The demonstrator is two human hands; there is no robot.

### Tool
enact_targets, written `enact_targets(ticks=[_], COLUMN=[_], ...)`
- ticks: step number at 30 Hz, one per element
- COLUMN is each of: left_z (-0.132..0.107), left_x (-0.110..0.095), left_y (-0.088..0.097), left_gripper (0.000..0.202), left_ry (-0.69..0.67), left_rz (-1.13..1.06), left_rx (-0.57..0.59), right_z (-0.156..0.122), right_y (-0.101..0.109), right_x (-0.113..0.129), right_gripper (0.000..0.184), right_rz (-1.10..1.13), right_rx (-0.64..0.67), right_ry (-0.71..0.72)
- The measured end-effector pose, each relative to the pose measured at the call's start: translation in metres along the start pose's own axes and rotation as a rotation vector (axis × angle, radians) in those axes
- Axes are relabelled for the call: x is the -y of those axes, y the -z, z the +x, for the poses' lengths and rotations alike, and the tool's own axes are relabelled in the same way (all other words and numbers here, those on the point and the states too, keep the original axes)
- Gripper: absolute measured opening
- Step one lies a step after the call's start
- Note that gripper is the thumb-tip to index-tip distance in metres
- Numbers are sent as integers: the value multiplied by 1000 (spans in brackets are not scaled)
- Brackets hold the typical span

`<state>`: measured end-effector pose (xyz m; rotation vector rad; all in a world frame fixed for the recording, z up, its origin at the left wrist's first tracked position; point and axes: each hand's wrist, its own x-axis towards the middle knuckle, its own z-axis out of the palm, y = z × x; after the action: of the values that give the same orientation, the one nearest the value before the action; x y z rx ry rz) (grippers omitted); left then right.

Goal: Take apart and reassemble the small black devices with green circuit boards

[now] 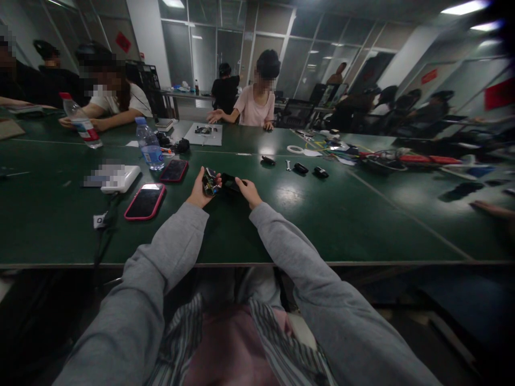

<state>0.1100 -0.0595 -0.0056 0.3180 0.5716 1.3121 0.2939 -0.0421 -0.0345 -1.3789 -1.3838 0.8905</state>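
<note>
Above the dark green table [306, 225], my left hand [199, 192] is closed around a small circuit board [210, 182] with parts on its face. My right hand [250, 192] grips a flat black piece, like a casing [230, 182], between thumb and fingers. The two pieces are close together; I cannot tell whether they touch. To the right lie several small black items that look like key fobs [300, 168], with a small wrench [288, 165] among them.
Left of my hands are two phones, one with a pink case [145, 202] and one darker [174, 170], a white box [120, 179] and a water bottle [149, 145]. A white tray [201, 138] lies ahead, near a seated person [257, 104]. Tangled cables [341, 147] spread on the right.
</note>
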Motion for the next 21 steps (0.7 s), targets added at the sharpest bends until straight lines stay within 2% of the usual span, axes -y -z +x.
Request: enact_targets(ticks=[6,21], left_z=[1,-5], left_x=[-1,-1], left_y=[0,-3], left_gripper=[42,33], left_ry=[-6,-24], left_rz=[8,10], left_rx=[3,-27], right_z=[1,10], right_y=[5,5], right_x=[-1,-10], right_gripper=[44,26], right_rz=[-232,-325], right_rx=[27,22], right_ry=[16,111])
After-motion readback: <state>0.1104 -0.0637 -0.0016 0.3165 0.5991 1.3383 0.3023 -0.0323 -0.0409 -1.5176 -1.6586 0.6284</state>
